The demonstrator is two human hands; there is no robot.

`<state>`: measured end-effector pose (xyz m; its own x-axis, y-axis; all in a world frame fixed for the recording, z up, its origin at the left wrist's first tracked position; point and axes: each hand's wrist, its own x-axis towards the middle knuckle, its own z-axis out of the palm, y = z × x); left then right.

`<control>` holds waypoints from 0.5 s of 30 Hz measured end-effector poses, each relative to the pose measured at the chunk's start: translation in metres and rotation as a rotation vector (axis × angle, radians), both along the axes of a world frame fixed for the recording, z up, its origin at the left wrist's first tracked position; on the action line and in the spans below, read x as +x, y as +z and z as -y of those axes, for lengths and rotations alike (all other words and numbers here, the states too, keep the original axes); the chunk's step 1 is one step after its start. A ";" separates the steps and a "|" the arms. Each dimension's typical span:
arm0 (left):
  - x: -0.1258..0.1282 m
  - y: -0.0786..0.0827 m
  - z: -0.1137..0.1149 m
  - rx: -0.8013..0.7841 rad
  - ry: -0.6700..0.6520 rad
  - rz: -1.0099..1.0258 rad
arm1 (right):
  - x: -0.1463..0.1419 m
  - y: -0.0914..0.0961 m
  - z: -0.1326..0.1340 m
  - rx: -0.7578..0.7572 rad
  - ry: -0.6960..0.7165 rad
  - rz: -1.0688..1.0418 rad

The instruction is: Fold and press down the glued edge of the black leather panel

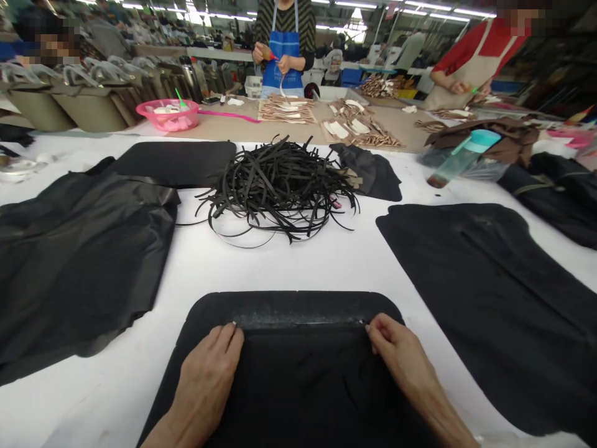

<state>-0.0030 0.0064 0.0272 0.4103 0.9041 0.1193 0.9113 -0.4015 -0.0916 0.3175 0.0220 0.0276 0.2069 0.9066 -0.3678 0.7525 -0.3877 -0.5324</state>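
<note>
A black panel (298, 302) with rounded corners lies on the white table right in front of me. Over it is a sheet of black fabric (308, 379), its top edge running straight across below the panel's rim. A shiny, whitish streak shows along that edge. My left hand (209, 373) is closed at the fabric's upper left corner, fingers bent and pressed together on the edge. At the upper right corner my right hand (396, 348) pinches the fabric between thumb and fingers. The fingertips' undersides are hidden.
A tangled heap of black strips (284, 180) lies beyond the panel. Black sheets (84, 249) are at left, a black piece (485, 298) at right. Farther back are a pink basin (168, 116), a bottle (464, 158) and stacked brown strips (286, 111). Two people work across the table.
</note>
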 end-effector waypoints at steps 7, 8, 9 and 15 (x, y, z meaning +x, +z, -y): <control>0.023 0.014 0.016 -0.030 -0.017 -0.351 | -0.006 0.010 -0.002 0.035 -0.020 0.001; 0.026 0.015 0.016 -0.035 -0.023 -0.386 | -0.007 0.011 -0.002 0.037 -0.024 -0.003; 0.028 0.015 0.016 -0.039 -0.027 -0.414 | -0.008 0.012 -0.002 0.042 -0.028 -0.006; 0.030 0.006 0.014 0.017 -0.006 -0.491 | -0.012 0.015 0.000 0.067 -0.060 0.044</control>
<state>0.0265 -0.0074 0.0329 0.4267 0.9013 -0.0748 0.7565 -0.4010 -0.5166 0.3059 0.0222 0.0426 0.2767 0.9143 -0.2959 0.7523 -0.3977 -0.5253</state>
